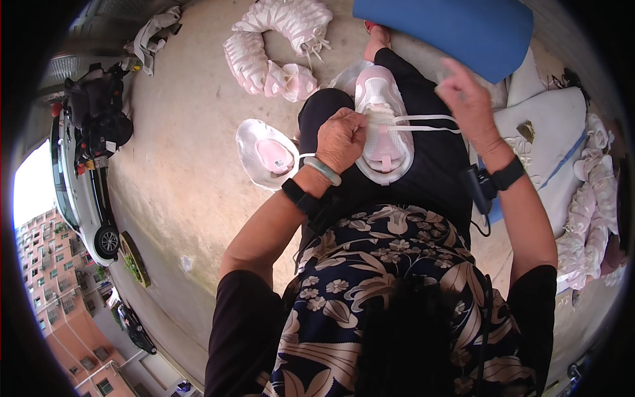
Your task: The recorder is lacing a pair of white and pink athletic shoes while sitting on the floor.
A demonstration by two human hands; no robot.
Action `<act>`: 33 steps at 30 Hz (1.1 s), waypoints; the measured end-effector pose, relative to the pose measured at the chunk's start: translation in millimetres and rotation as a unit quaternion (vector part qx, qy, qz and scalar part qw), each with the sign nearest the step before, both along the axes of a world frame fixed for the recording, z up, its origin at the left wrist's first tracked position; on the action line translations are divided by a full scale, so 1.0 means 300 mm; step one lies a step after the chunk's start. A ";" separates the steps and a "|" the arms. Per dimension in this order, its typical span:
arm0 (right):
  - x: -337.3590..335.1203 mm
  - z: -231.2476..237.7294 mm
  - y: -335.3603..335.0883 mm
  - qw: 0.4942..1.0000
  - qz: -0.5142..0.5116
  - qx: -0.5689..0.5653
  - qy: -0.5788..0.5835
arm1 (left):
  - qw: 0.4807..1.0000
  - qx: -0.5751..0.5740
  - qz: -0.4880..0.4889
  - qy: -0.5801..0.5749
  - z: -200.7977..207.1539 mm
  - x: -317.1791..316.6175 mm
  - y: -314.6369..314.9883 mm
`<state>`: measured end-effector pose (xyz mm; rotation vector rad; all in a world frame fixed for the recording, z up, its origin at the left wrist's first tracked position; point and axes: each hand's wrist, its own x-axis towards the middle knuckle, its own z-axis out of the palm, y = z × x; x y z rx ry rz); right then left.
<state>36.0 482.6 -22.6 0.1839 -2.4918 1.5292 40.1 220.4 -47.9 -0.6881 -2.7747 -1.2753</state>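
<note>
Left of centre lies an open white piece with a pink inside (272, 157), then the left hand (340, 139) clenches the white laces (426, 118) of the pink-and-white shoe (385, 147) at upper centre, while the blurred right hand (468, 102) hovers at their far end, its grip impossible to tell, with pale pink-and-white bundled shoes (585, 228) at far right.

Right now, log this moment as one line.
left hand: closed on white laces | right hand: raised, blurred, grip unclear | things: pink-white shoe on lap | rest: blue sheet, curved pink-white stack on ground
</note>
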 end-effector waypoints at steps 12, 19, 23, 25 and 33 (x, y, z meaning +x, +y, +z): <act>0.129 -0.081 -0.239 0.928 0.140 0.327 0.110 | 0.995 -0.084 -0.041 0.044 0.003 0.027 0.003; 0.121 -0.065 -0.261 0.894 0.137 0.409 0.123 | 0.993 -0.104 -0.045 0.039 -0.023 0.019 -0.003; 0.115 -0.077 -0.261 0.892 0.125 0.418 0.120 | 0.994 -0.091 -0.039 0.037 -0.034 0.022 -0.007; 0.113 -0.090 -0.273 0.897 0.098 0.416 0.110 | 0.995 -0.087 -0.036 0.040 -0.038 0.019 -0.012; 0.092 -0.133 -0.262 0.975 0.103 0.194 -0.028 | 0.996 -0.064 -0.035 0.056 -0.057 0.019 -0.022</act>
